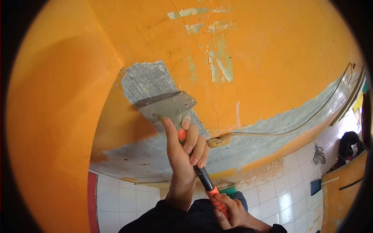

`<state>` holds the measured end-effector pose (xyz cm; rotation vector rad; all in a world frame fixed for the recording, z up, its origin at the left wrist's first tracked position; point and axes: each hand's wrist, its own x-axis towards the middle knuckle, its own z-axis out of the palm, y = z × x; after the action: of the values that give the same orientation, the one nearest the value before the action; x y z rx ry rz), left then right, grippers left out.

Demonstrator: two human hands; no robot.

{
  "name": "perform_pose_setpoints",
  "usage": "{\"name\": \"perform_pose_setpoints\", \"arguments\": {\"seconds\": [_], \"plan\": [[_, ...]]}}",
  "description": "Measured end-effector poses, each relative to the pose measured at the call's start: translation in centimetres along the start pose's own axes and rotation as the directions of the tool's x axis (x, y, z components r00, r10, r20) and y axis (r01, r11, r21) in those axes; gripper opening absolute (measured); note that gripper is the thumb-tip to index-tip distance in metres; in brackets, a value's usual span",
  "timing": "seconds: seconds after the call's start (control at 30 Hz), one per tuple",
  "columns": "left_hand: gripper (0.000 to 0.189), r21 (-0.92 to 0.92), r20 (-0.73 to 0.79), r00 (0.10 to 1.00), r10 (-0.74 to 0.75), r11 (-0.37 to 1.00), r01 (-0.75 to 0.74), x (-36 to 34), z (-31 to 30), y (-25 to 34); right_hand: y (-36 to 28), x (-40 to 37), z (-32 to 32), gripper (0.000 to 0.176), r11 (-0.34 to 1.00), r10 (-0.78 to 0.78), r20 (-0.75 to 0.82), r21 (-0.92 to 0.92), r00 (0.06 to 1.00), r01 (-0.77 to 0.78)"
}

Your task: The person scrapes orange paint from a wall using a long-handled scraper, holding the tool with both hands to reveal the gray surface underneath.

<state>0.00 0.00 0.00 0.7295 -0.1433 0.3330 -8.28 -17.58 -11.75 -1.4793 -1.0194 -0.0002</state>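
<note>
A long-handled wall scraper (165, 107) with a wide metal blade lies against the orange painted wall (268, 70). Its blade edge meets a patch of bare grey plaster (149, 79) near the wall corner. My left hand (186, 145) is wrapped round the upper shaft just below the blade, with the thumb reaching up to the blade's base. Lower down, my right hand (233, 211) grips the red and black end of the handle. Small paint flakes cling to the blade and the left fingers.
Beside my left hand a beige socket box (218, 142) sits on the wall, with a cable (279, 134) running right. A stripped grey band (268, 128) follows the lower wall. White floor tiles (268, 194), an orange piece of furniture (345, 190) and a dark bundle (349, 143) are at right.
</note>
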Motion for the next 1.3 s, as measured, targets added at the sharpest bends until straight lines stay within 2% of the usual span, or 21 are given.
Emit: {"name": "perform_pose_setpoints", "arguments": {"seconds": [0.07, 0.1, 0.17, 0.23, 0.3, 0.43, 0.5, 0.53, 0.6, 0.7, 0.73, 0.8, 0.93, 1.0, 1.1, 1.2, 1.3], "plan": [[0.044, -0.033, -0.017, 1.0, -0.017, 0.999, 0.017, 0.0, 0.9, 0.7, -1.1, 0.0, 0.0, 0.049, 0.996, 0.087, 0.014, -0.01, 0.996, -0.087], [0.044, -0.122, -0.021, 1.0, 0.008, 0.992, -0.011, -0.4, 0.3, -1.5, -0.8, -1.0, -2.1, 0.049, 0.991, 0.107, 0.063, -0.088, 0.992, -0.102], [0.049, -0.014, -0.025, 1.0, 0.002, 1.0, -0.002, -0.7, -0.5, -1.3, -0.5, -1.0, -1.2, 0.043, 0.991, 0.062, -0.042, -0.116, 0.997, -0.067], [0.048, -0.036, 0.013, 1.0, 0.001, 0.999, -0.001, 0.1, -0.1, -0.1, -1.6, 0.6, -1.2, 0.042, 0.992, 0.104, -0.001, -0.065, 0.995, -0.104], [0.047, -0.128, 0.084, 0.996, 0.043, 0.991, -0.032, 0.6, 0.7, 0.8, -2.3, 1.5, -1.3, 0.043, 0.999, 0.033, -0.022, -0.023, 0.999, -0.034], [0.046, -0.093, 0.061, 0.998, 0.027, 0.995, -0.022, 0.2, 0.3, -0.1, -2.2, 1.5, -1.6, 0.044, 0.998, 0.06, -0.04, 0.002, 0.997, -0.06], [0.043, -0.178, 0.124, 0.991, 0.057, 0.984, -0.034, 0.5, 0.2, 0.1, -2.9, 2.0, -1.5, 0.044, 0.989, -0.065, -0.04, -0.138, 0.997, 0.059], [0.043, -0.168, 0.14, 0.987, 0.08, 0.984, -0.056, 0.7, 0.5, 0.4, -2.7, 1.7, -1.3, 0.044, 0.989, -0.058, -0.039, -0.135, 0.998, 0.053], [0.044, -0.171, 0.141, 0.989, 0.054, 0.985, -0.029, 0.5, 0.2, 0.3, -1.6, 1.1, -0.7, 0.056, 0.992, -0.018, 0.002, -0.121, 1.0, 0.018], [0.042, -0.171, 0.132, 0.99, 0.057, 0.985, -0.034, 0.6, 0.1, -0.2, -1.0, 1.1, -0.3, 0.057, 0.997, 0.011, -0.041, -0.077, 0.999, -0.014], [0.044, -0.167, 0.146, 0.988, 0.043, 0.986, -0.018, 0.7, 0.0, 0.0, -1.3, 1.4, -0.3, 0.057, 0.997, 0.01, -0.042, -0.081, 0.999, -0.014], [0.046, -0.156, 0.154, 0.987, 0.036, 0.988, -0.012, 0.9, 0.4, 0.6, -2.2, 2.2, -0.4, 0.044, 0.993, -0.111, -0.067, -0.05, 0.992, 0.108], [0.046, -0.122, 0.092, 0.995, 0.023, 0.992, -0.011, 0.3, 0.1, -0.2, -2.0, 2.1, -0.5, 0.045, 0.996, -0.092, -0.067, -0.024, 0.994, 0.091], [0.046, -0.135, 0.129, 0.991, 0.029, 0.991, -0.011, 0.8, 0.2, 0.2, -1.7, 1.8, -0.4, 0.046, 0.997, -0.041, 0.002, -0.064, 0.999, 0.041], [0.046, -0.16, 0.156, 0.987, 0.031, 0.987, -0.006, 0.8, 0.6, 0.7, -2.5, 2.2, -0.5, 0.046, 0.998, -0.051, 0.047, -0.035, 0.998, 0.053], [0.045, -0.118, 0.086, 0.996, 0.033, 0.993, -0.022, 0.4, 0.3, 0.4, -2.0, 1.8, -0.7, 0.047, 1.0, -0.008, 0.008, -0.017, 1.0, 0.008], [0.045, -0.128, 0.099, 0.995, 0.02, 0.992, -0.008, 0.7, 0.5, 0.5, -2.2, 3.2, -1.1, 0.048, 0.987, -0.124, 0.015, -0.101, 0.992, 0.125]]}}
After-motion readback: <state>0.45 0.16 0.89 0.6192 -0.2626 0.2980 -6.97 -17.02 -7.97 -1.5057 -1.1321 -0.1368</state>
